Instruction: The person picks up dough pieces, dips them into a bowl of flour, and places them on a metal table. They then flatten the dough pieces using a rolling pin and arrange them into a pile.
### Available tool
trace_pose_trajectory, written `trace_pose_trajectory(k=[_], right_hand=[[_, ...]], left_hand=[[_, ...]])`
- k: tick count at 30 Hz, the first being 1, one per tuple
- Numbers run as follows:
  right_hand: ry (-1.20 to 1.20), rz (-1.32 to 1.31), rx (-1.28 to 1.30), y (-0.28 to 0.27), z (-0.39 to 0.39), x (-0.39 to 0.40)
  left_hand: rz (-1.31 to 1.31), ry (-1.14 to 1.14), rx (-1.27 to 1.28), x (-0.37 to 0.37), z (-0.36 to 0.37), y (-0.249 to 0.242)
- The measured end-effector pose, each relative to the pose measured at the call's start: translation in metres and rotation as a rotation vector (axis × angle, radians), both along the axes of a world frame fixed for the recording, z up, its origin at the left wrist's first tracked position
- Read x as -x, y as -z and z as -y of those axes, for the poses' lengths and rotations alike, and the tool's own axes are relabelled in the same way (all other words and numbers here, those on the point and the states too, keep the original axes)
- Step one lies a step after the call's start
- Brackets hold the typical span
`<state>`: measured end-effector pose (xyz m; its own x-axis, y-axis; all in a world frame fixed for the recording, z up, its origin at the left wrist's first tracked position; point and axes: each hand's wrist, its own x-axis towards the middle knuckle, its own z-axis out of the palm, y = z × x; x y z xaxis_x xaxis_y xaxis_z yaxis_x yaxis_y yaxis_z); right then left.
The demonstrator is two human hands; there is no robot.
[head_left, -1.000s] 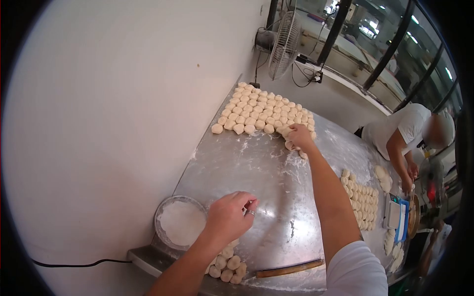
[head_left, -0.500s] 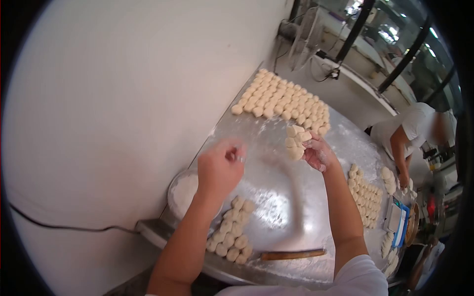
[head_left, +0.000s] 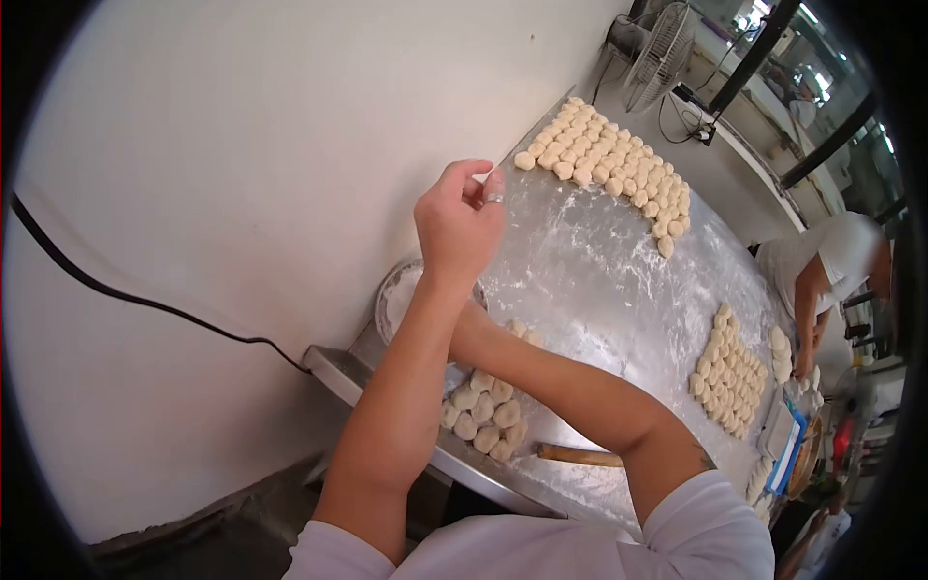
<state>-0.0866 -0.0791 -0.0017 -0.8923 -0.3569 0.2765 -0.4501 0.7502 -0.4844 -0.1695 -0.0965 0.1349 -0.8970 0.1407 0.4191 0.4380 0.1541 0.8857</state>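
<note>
My left hand (head_left: 462, 217), a ring on one finger, is raised near the wall edge of the metal table with its fingers curled in; I see nothing in them. My right arm crosses under my left forearm. Only the back part of my right hand (head_left: 471, 331) shows, at the bowl of white flour (head_left: 394, 298); its fingers are hidden. Close below lies a cluster of dough pieces (head_left: 485, 411), partly covered by my right forearm. A wooden rolling pin (head_left: 580, 454) rests near the table's front edge, its right end behind my arm.
Many dough pieces stand in rows (head_left: 609, 159) at the far end of the floured metal table (head_left: 599, 280). Another batch (head_left: 727, 377) lies to the right, near a blue-edged scale (head_left: 788, 445). A co-worker (head_left: 817, 271) leans over the right side. A fan (head_left: 662, 53) stands behind.
My right hand has swung from the table's middle left to the flour bowl; the dough pieces it held are out of sight. My left hand has moved up. The view has shifted.
</note>
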Motion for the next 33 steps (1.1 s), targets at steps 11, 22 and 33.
trace_pose_trajectory(k=[11, 22, 33], right_hand=[[0.488, 0.5, 0.413, -0.134, -0.074, -0.113], [0.695, 0.381, 0.153, -0.061, -0.049, -0.215], [0.697, 0.578, 0.24, -0.032, -0.07, -0.22]], left_hand=[[-0.079, 0.051, 0.021, -0.009, 0.001, -0.007], [-0.05, 0.135, 0.089, -0.021, -0.009, 0.001], [-0.011, 0.197, 0.153, -0.022, -0.012, 0.004]])
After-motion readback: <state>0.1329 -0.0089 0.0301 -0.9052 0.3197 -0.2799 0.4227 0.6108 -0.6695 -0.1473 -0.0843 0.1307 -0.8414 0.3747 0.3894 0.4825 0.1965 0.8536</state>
